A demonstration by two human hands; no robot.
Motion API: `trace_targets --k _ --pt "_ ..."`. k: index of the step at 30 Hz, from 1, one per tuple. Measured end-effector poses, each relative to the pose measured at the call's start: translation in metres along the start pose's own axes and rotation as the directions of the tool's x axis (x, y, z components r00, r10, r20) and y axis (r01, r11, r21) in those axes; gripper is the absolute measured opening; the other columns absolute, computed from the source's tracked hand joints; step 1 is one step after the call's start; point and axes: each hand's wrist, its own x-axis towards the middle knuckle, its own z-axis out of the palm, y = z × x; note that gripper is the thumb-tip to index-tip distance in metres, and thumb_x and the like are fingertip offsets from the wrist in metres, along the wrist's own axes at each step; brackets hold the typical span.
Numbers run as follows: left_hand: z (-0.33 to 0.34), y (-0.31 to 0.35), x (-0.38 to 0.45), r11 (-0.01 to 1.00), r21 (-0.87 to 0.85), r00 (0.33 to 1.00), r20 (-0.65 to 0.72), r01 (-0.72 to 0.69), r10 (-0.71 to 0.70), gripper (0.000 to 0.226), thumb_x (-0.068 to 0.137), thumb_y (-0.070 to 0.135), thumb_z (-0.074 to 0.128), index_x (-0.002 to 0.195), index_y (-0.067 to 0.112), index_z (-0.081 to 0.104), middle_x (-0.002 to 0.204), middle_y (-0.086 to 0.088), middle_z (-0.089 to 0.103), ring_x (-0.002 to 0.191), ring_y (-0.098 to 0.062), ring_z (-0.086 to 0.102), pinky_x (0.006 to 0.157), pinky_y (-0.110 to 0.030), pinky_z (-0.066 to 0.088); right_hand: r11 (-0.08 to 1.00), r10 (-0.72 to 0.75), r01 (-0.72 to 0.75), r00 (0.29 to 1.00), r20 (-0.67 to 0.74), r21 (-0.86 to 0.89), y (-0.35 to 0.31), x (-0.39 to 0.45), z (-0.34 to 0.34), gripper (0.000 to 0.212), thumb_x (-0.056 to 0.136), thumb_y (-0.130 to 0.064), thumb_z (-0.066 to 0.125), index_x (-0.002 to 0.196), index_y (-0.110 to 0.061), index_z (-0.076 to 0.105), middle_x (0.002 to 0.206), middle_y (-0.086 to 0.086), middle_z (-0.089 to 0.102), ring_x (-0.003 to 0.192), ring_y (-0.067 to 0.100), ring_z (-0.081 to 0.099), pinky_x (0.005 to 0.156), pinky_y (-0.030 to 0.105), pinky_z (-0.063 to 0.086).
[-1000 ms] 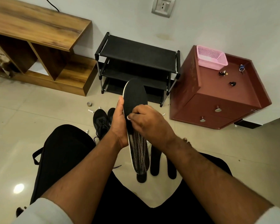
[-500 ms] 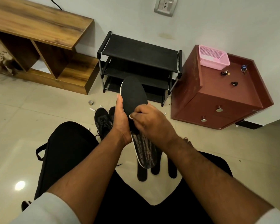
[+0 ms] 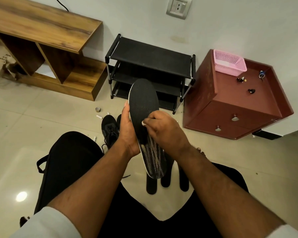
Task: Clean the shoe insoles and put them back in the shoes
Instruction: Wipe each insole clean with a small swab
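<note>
— Left hand (image 3: 127,129)?
— Curled round the black insole's (image 3: 144,103) left edge, holding it above the floor.
— And the right hand (image 3: 163,127)?
— Fingers bent, pinching something small and white against that insole; shoes (image 3: 108,127) lie below.

Pretty plain room: pale wall (image 3: 127,18) with a socket plate (image 3: 179,6) up top, and glossy beige floor tiles (image 3: 24,134) catching a bright light spot (image 3: 21,196). Along the wall there's a wooden open-shelf unit (image 3: 41,31) on the left, a black three-tier rack (image 3: 150,57) in the middle, and a reddish-brown drawer cabinet (image 3: 230,109) with round metal knobs on the right.
</note>
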Motion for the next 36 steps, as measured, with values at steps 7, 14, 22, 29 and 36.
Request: trace_targets --k 7,14,22,29,36 --pt "0.0 -0.002 -0.003 0.998 -0.005 0.989 0.134 0.055 -0.054 0.069 0.097 0.061 0.031 0.104 0.011 0.078 0.117 -0.015 0.07 0.104 -0.028 0.069 0.094 -0.043 0.05 0.999 0.035 -0.035 0.999 -0.035 0.009 0.004 0.0 -0.006 0.011 0.087 -0.011 0.063 0.092 -0.006 0.071 0.085 0.006 0.061 0.078 0.018 0.056 0.066 0.03 0.05" --pt "-0.001 0.0 0.005 0.997 -0.03 0.989 0.134 0.072 -0.068 0.08 0.091 0.07 0.038 0.123 0.001 0.065 0.12 -0.019 0.062 0.115 -0.03 0.058 0.108 -0.044 0.041 0.999 0.02 -0.021 0.999 0.026 0.032 -0.001 -0.021 -0.003 0.015 0.086 -0.012 0.062 0.095 -0.004 0.071 0.087 0.008 0.063 0.079 0.018 0.057 0.069 0.028 0.048" --pt "0.003 -0.003 -0.002 0.995 -0.032 0.983 0.164 0.093 -0.087 0.07 0.093 0.066 0.037 0.115 0.01 0.073 0.117 -0.015 0.065 0.11 -0.028 0.06 0.102 -0.043 0.042 0.999 0.027 -0.026 0.998 0.051 -0.031 0.014 0.002 -0.015 0.013 0.087 -0.014 0.061 0.094 -0.009 0.071 0.088 0.005 0.062 0.08 0.015 0.057 0.066 0.026 0.048" --pt "0.002 0.0 0.002 0.995 -0.031 0.984 0.153 0.097 -0.091 0.086 0.091 0.073 0.033 0.123 0.0 0.062 0.109 -0.015 0.062 0.102 -0.027 0.062 0.095 -0.039 0.05 0.999 -0.005 0.0 0.993 0.12 0.047 -0.002 -0.028 -0.009 0.022 0.086 -0.018 0.057 0.098 -0.006 0.071 0.09 0.007 0.065 0.081 0.015 0.059 0.071 0.024 0.049" --pt "0.004 -0.004 -0.002 0.996 -0.035 0.985 0.158 0.078 -0.071 0.075 0.093 0.069 0.033 0.116 0.01 0.072 0.122 -0.017 0.066 0.117 -0.03 0.061 0.099 -0.044 0.05 1.0 0.026 -0.025 0.998 0.065 -0.018 0.012 -0.005 -0.011 0.011 0.085 -0.009 0.064 0.093 -0.006 0.071 0.085 0.007 0.062 0.077 0.017 0.057 0.064 0.03 0.051"
